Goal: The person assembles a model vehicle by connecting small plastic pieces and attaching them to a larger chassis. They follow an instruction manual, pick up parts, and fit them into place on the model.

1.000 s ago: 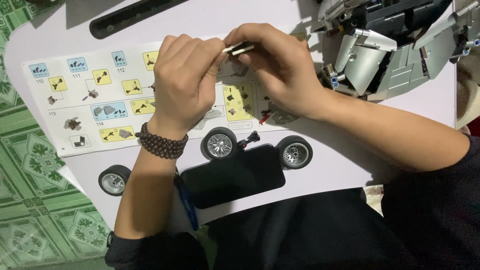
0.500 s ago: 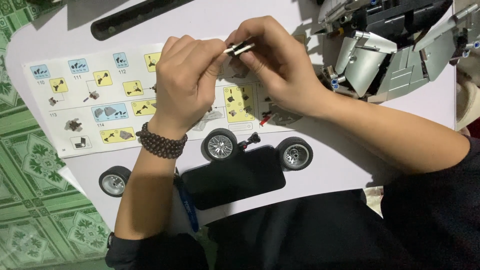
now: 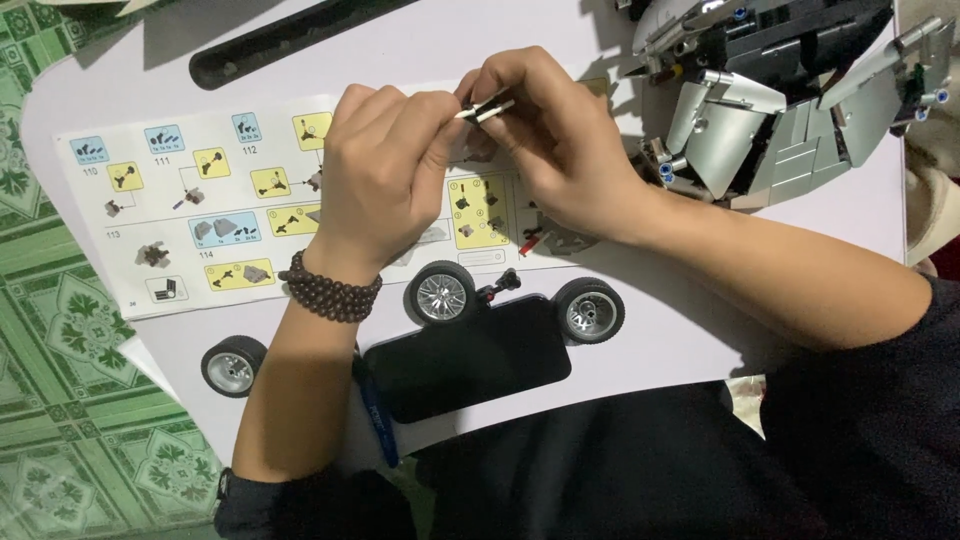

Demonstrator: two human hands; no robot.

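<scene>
Hands meet above the open instruction sheet with blue and yellow step panels (image 3: 200, 200), which lies flat on the white worktop (image 3: 700, 350). Left hand (image 3: 385, 170), with a dark beaded bracelet (image 3: 330, 290) at the wrist, is closed in a pinch: thumb and forefinger grip one end of a small silver-grey plastic building piece (image 3: 487, 108). Right hand (image 3: 560, 150) is likewise curled, its fingertips closed on the other end of the same piece. Neither hand is relaxed or spread. The piece is held clear of the sheet, between the two sets of fingertips; its exact shape is too small to tell.

Assessment of the step in hand: the two hands appear to be fitting or aligning small parts. Good practice is to keep the grip at the fingertips, press straight along the joint rather than at an angle, and hold the work over the sheet so that a dropped part stays in sight.

Surroundings: a partly built silver and black brick model vehicle (image 3: 780, 100) sits at the far right, well apart from the hands. Three loose black-tyred wheels with silver hubs lie near the front edge: one left (image 3: 232, 366), one centre (image 3: 440, 293), one right (image 3: 589, 311). A black smartphone (image 3: 465, 355) lies face up between them.
</scene>
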